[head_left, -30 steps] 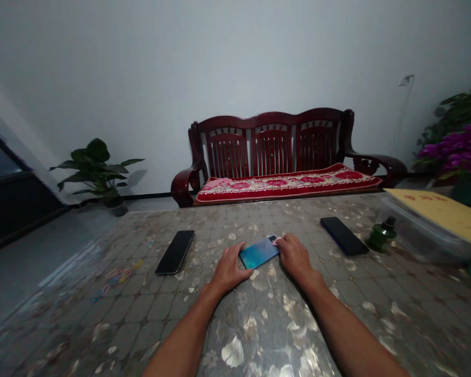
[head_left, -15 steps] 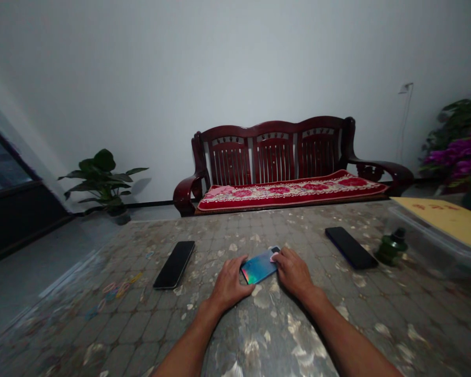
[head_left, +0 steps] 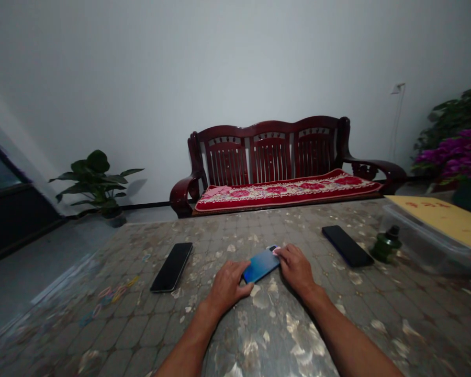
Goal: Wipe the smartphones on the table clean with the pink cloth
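A blue phone (head_left: 261, 265) lies back up and slanted on the patterned table between my hands. My left hand (head_left: 231, 281) grips its left end, with the thumb at the near edge and the fingers at the far edge. At the phone's right end, my right hand (head_left: 295, 266) has its fingers closed on a small pinkish-white piece (head_left: 276, 252), beside the dark camera area. A black phone (head_left: 171, 267) lies to the left of my hands, and another dark phone (head_left: 347, 246) lies to the right.
A green bottle (head_left: 387, 244) stands by a clear plastic box (head_left: 419, 243) with a yellow sheet (head_left: 441, 217) on top. Colourful bands (head_left: 115, 294) lie at the left of the table (head_left: 141, 335). Behind are a wooden bench (head_left: 270, 157) and potted plants.
The view has turned slightly right. The blue phone's back shows less coloured reflection, and its tilt looks slightly different. Both hands remain at its ends.
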`<action>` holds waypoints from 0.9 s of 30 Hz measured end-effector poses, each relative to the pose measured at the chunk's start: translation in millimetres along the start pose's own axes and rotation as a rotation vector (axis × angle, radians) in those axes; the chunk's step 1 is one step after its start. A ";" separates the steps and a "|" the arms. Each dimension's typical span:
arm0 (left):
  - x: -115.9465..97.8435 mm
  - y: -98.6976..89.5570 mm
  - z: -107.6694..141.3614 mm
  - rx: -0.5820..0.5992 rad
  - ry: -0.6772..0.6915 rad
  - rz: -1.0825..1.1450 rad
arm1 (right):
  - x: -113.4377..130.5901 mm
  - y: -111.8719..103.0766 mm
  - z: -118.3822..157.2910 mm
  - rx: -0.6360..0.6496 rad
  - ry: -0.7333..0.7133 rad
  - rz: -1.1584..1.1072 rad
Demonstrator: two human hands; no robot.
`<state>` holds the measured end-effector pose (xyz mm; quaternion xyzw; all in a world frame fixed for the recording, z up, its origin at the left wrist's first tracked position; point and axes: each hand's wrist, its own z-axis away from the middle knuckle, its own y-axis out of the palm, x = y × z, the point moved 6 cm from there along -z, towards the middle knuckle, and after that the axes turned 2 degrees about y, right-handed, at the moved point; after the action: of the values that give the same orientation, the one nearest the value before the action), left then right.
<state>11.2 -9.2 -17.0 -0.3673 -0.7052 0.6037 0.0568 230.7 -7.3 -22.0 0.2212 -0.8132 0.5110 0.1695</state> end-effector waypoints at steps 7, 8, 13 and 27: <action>0.2 0.8 -5.9 0.040 -0.035 -0.063 | -2.9 -9.7 -4.9 -0.186 -0.012 -0.191; 1.3 1.5 -6.5 0.051 -0.040 -0.079 | -3.8 -10.6 -5.2 -0.214 -0.023 -0.205; 5.5 3.5 -7.5 0.078 -0.049 -0.166 | 8.8 -8.4 0.4 -0.277 -0.176 -0.227; 9.0 4.4 -7.3 0.051 -0.039 -0.175 | 4.0 -10.9 -2.2 -0.280 -0.185 -0.131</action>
<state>10.5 1.9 -22.3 -0.2909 -0.7198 0.6215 0.1048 233.3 -10.2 -10.8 0.2941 -0.8722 0.3583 0.1562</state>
